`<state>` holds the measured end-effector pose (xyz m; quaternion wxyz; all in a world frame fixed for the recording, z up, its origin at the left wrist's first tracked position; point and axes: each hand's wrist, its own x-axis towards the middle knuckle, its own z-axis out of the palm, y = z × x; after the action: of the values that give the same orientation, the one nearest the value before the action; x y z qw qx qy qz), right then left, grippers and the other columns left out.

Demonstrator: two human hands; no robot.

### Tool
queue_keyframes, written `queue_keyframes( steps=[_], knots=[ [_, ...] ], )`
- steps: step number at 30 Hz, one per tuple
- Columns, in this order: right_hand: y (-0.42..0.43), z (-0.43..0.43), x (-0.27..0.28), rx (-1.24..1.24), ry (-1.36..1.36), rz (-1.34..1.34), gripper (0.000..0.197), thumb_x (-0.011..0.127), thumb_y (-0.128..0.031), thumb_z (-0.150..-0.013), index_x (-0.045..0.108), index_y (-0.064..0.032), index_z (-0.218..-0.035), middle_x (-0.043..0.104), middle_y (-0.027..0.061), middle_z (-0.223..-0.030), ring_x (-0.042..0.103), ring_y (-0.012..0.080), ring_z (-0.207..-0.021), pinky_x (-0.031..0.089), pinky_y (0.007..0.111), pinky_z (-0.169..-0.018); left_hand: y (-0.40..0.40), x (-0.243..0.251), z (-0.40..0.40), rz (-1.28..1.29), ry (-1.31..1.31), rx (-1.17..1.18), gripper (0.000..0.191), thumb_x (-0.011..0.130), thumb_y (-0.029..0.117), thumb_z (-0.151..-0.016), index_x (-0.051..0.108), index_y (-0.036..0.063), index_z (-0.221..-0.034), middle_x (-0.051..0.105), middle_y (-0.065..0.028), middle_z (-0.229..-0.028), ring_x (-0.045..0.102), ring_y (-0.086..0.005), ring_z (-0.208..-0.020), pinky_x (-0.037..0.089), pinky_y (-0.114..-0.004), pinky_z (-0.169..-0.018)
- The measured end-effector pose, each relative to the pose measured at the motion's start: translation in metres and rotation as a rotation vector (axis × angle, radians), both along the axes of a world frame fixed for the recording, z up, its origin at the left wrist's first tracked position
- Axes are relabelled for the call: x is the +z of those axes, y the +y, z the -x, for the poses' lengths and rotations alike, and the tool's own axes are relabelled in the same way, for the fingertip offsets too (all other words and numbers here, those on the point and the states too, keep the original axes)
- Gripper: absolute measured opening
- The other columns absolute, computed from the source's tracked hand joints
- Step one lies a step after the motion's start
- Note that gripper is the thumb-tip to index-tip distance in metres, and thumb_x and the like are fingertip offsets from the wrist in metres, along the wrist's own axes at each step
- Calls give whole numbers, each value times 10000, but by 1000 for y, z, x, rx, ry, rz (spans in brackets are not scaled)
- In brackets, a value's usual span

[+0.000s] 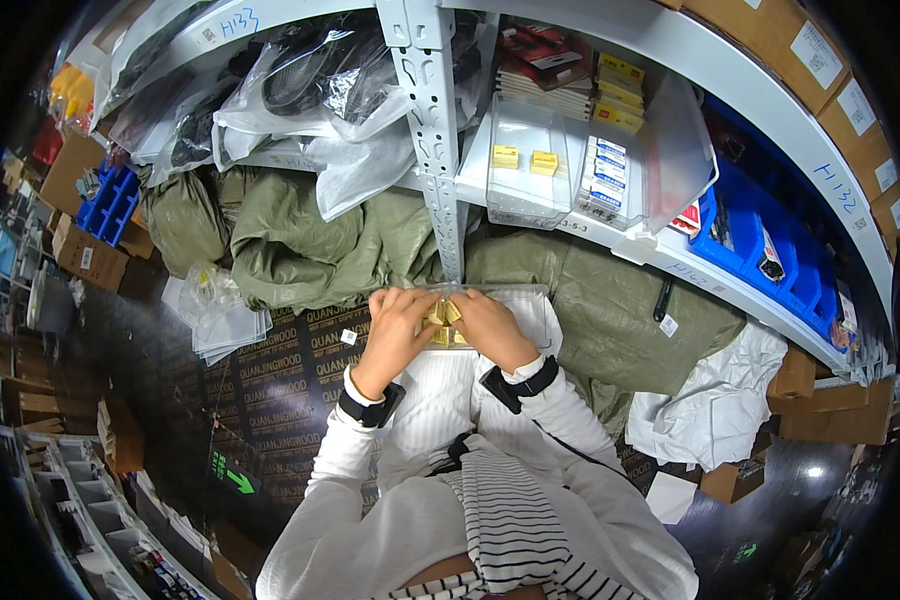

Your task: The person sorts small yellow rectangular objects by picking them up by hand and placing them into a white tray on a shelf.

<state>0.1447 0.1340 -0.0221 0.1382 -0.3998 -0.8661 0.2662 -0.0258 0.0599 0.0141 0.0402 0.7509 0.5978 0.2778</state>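
Note:
A clear plastic bin (538, 301) rests across my lap, close to the foot of the shelf post. Several small yellow boxes (442, 336) lie in its left part. My left hand (397, 330) reaches in from the left, with thumb and fingers around some of these boxes. From the other side, my right hand (489, 330) pinches a yellow box (454, 310) at its fingertips. The two hands nearly meet, and the fingers partly hide the boxes. Both wrists wear black straps with a device.
Above stands a metal shelf post (429, 112). A shelf bin (529, 196) holds two yellow boxes (544, 163); eraser packs (604, 176) sit beside it. Blue bins (750, 240) are at right. Olive sacks (300, 232) lie below, with clear plastic bags (214, 300) at left.

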Motion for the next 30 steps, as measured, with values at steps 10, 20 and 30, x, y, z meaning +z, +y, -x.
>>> queue_keyframes(
  steps=[10, 20, 30],
  knots=[
    [1, -4, 4, 19, 9, -43, 331, 711, -118, -772, 537, -59, -1047, 640, 169, -937, 644, 369, -891, 515, 450, -738, -6, 9, -5, -1, -548, -5, 524, 774, -37, -687, 617, 24, -1183, 577, -118, -1158, 577, -210, -1010, 456, -320, -888],
    [-6, -30, 24, -47, 307, 41, 346, 786, -158, -732, 560, -46, -970, 633, 114, -811, 640, 279, -686, 490, 383, -594, -9, -8, 1, 120, -905, 80, 522, 764, -83, -733, 530, 9, -1190, 584, -82, -1143, 553, -138, -1017, 451, -277, -937],
    [-18, -44, 54, -45, 602, 396, 368, 808, -97, -755, 615, -41, -1063, 580, -31, -769, 479, 32, -657, 394, 205, -578, -8, -2, -21, 75, -729, 9, 647, 740, -104, -716, 467, 19, -1290, 602, -87, -1117, 560, -161, -1022, 438, -303, -961]
  ],
)
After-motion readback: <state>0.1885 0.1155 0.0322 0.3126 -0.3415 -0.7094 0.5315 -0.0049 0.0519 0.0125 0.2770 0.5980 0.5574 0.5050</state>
